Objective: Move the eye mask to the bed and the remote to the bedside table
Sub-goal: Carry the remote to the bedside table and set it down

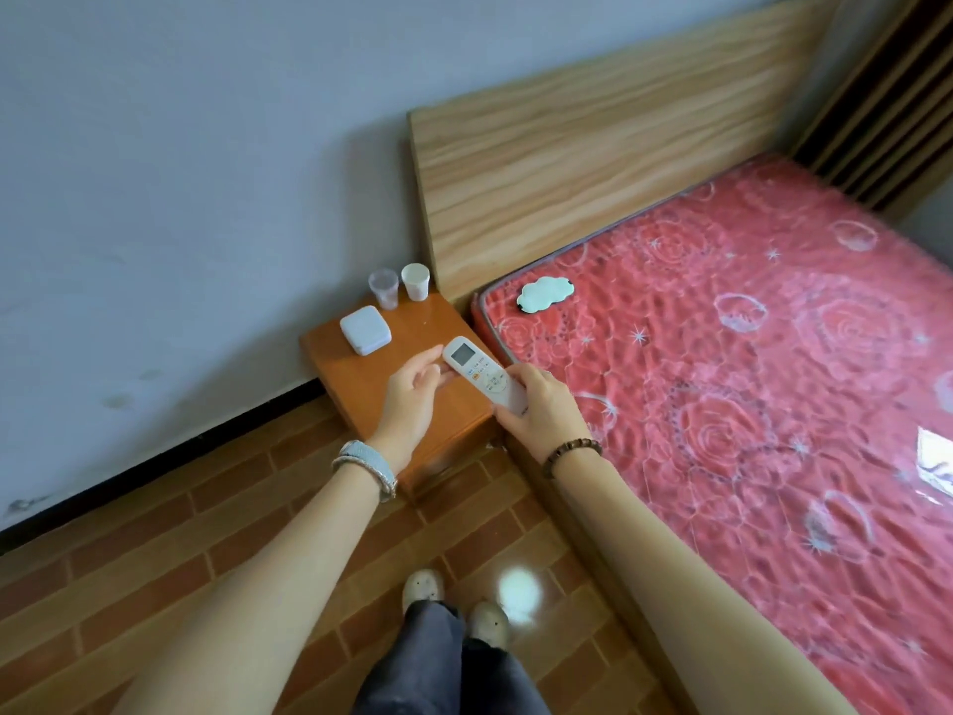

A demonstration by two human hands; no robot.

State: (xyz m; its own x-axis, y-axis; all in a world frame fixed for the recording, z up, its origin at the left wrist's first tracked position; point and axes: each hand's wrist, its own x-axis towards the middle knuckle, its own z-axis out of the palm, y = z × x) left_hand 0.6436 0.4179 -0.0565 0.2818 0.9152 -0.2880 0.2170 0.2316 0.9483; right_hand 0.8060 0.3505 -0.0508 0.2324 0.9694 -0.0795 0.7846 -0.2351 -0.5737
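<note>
A white remote (477, 371) with a small screen is held over the right part of the orange bedside table (356, 384). My right hand (541, 410) grips its lower end. My left hand (412, 399) is beside it with its fingertips touching the remote's left edge. A pale cloud-shaped eye mask (544, 294) lies on the red mattress (748, 379) near its head corner, away from both hands.
A white square box (365, 330), a clear cup (384, 287) and a white cup (415, 281) stand on the table's far half. A wooden headboard (593, 162) rises behind the bed. The grey wall is to the left; brick-pattern floor and my feet are below.
</note>
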